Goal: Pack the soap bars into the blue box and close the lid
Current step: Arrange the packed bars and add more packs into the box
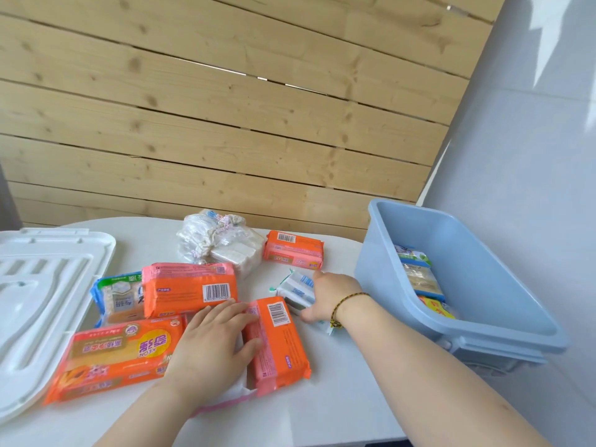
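At the near edge of the white table (pixel 338 398), two bare forearms reaching in from 6 o'clock. Left hand (pixel 213 340) spread flat, fingers loose and gripping nothing, palm pressing on white packaging and fingertips touching the upright orange soap bar (pixel 279 343). At 9 o'clock of that hand, a large orange soap pack (pixel 116 356) lying flat, with a second orange bar (pixel 190 288) just beyond it and a blue-edged soap pack (pixel 119 298) tucked beside that one. Right hand (pixel 332 295), beaded bracelet (pixel 346 306) on the wrist, curled around a small white and blue soap packet (pixel 296 288), fingers closed on it against the table. At 3 o'clock, the blue box (pixel 483 279) standing open at the table's right edge, several packets already inside. At 9 o'clock, far left, the white lid (pixel 42 301) lying off the box. Farther back, at 12 o'clock, a clear bag of white bars (pixel 225 246) and another orange bar (pixel 293 250), apart from the hands. Beyond, a wooden plank wall (pixel 225 108).
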The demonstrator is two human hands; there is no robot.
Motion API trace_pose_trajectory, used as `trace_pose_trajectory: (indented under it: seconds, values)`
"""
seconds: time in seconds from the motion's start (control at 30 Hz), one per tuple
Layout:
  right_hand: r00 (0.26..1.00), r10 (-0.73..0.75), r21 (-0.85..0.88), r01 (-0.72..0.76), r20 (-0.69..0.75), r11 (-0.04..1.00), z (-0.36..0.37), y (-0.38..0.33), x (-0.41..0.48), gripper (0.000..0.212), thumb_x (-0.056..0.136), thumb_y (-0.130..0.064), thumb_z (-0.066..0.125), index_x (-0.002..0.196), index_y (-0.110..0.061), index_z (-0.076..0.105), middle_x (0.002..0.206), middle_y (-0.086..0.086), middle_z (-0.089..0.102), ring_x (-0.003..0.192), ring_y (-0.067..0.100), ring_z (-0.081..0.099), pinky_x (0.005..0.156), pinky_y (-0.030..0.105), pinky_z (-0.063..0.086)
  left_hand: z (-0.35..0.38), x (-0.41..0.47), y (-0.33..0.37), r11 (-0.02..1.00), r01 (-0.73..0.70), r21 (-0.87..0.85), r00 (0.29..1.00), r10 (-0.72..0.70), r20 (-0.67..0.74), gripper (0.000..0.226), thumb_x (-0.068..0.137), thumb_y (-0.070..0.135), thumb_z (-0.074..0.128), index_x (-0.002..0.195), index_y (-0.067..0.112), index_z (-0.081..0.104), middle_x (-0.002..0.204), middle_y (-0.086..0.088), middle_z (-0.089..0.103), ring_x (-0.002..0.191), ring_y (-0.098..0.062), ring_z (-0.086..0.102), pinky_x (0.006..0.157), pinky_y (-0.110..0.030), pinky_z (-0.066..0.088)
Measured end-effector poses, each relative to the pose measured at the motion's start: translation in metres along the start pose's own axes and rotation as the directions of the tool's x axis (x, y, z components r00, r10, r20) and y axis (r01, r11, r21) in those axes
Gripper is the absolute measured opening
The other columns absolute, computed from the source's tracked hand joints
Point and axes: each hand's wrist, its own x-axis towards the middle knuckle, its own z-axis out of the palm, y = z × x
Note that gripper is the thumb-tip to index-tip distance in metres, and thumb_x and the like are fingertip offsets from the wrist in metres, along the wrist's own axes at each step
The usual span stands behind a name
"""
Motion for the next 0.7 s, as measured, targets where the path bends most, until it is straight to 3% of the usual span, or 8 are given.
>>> trace_pose_trajectory:
  seconds: [0.17, 0.23, 0.3, 0.37, 0.4, 0.5, 0.6, 0.7]
  values:
    - [0.995, 0.097, 0.422, -0.087, -0.002, 0.902, -0.014, 0.001, -0.025, 0.057, 0.077, -0.047, 0.059, 0.119, -0.011, 0.048, 0.120, 0.008, 0.060, 0.108, 0.026, 0.057, 0.080, 0.028, 0.044, -0.015, 0.004, 0.004, 0.966, -0.036, -0.255, 0.995, 0.012, -0.098, 0.038, 0.087, 0.027, 0.052, 0.124, 0.024, 0.046, 0.134, 0.006, 0.048, 0.126, -0.013, 0.041, 0.105, -0.025, 0.026]
    - [0.998, 0.062, 0.597, -0.031, -0.031, 0.801, -0.030, -0.001, -0.038, 0.048, 0.078, -0.045, 0.060, 0.114, -0.013, 0.055, 0.111, 0.005, 0.063, 0.101, 0.022, 0.060, 0.076, 0.026, 0.045, -0.032, 0.013, 0.011, 0.926, -0.094, -0.364, 0.976, 0.013, -0.219, 0.045, 0.083, 0.016, 0.058, 0.126, 0.021, 0.044, 0.129, 0.006, 0.049, 0.118, -0.013, 0.045, 0.095, -0.019, 0.030]
    - [0.998, -0.051, 0.757, 0.060, -0.034, 0.651, -0.051, -0.003, -0.052, 0.035, 0.080, -0.040, 0.061, 0.107, -0.017, 0.062, 0.092, -0.002, 0.065, 0.082, 0.013, 0.062, 0.065, 0.016, 0.048, -0.055, 0.024, 0.024, 0.890, -0.193, -0.413, 0.949, 0.062, -0.309, 0.061, 0.079, 0.008, 0.062, 0.128, 0.032, 0.035, 0.128, 0.012, 0.038, 0.116, -0.006, 0.039, 0.091, -0.015, 0.029]
    - [0.983, -0.178, 0.838, 0.127, -0.036, 0.531, -0.073, 0.002, -0.066, 0.020, 0.083, -0.036, 0.060, 0.095, -0.021, 0.065, 0.083, -0.005, 0.066, 0.073, 0.007, 0.060, 0.063, 0.010, 0.047, -0.084, 0.036, 0.042, 0.867, -0.323, -0.378, 0.920, 0.195, -0.341, 0.076, 0.073, 0.006, 0.068, 0.121, 0.046, 0.025, 0.131, 0.019, 0.029, 0.119, -0.002, 0.034, 0.095, -0.020, 0.031]
    - [0.974, -0.225, 0.861, 0.140, -0.030, 0.489, -0.083, 0.007, -0.073, 0.015, 0.084, -0.036, 0.059, 0.089, -0.024, 0.066, 0.082, -0.005, 0.067, 0.073, 0.008, 0.060, 0.069, 0.014, 0.047, -0.097, 0.041, 0.050, 0.866, -0.383, -0.320, 0.902, 0.276, -0.333, 0.079, 0.070, 0.007, 0.072, 0.119, 0.047, 0.025, 0.132, 0.020, 0.027, 0.122, -0.003, 0.033, 0.098, -0.022, 0.029]
    - [0.945, -0.327, 0.920, 0.101, 0.031, 0.378, -0.107, 0.031, -0.089, 0.019, 0.086, -0.037, 0.055, 0.075, -0.025, 0.063, 0.069, -0.009, 0.067, 0.066, 0.008, 0.063, 0.062, 0.018, 0.050, -0.127, 0.054, 0.077, 0.854, -0.476, -0.210, 0.875, 0.436, -0.210, 0.070, 0.061, 0.025, 0.078, 0.112, 0.046, 0.036, 0.124, 0.025, 0.034, 0.118, -0.004, 0.040, 0.100, -0.023, 0.029]
    - [0.927, -0.369, 0.928, 0.080, 0.064, 0.363, -0.124, 0.060, -0.102, 0.022, 0.077, -0.039, 0.056, 0.082, -0.019, 0.062, 0.080, 0.001, 0.066, 0.073, 0.016, 0.063, 0.068, 0.025, 0.050, -0.138, 0.068, 0.106, 0.839, -0.494, -0.228, 0.869, 0.470, -0.152, 0.064, 0.059, 0.020, 0.081, 0.092, 0.055, 0.038, 0.101, 0.031, 0.044, 0.092, 0.004, 0.047, 0.083, -0.003, 0.031]
    - [0.942, -0.332, 0.877, 0.118, 0.050, 0.467, -0.144, 0.088, -0.112, 0.024, 0.075, -0.029, 0.066, 0.089, -0.011, 0.056, 0.082, 0.004, 0.059, 0.074, 0.017, 0.057, 0.066, 0.024, 0.047, -0.132, 0.086, 0.138, 0.817, -0.500, -0.288, 0.866, 0.461, -0.194, 0.056, 0.058, 0.018, 0.080, 0.080, 0.051, 0.040, 0.088, 0.022, 0.051, 0.083, -0.007, 0.052, 0.077, -0.018, 0.041]
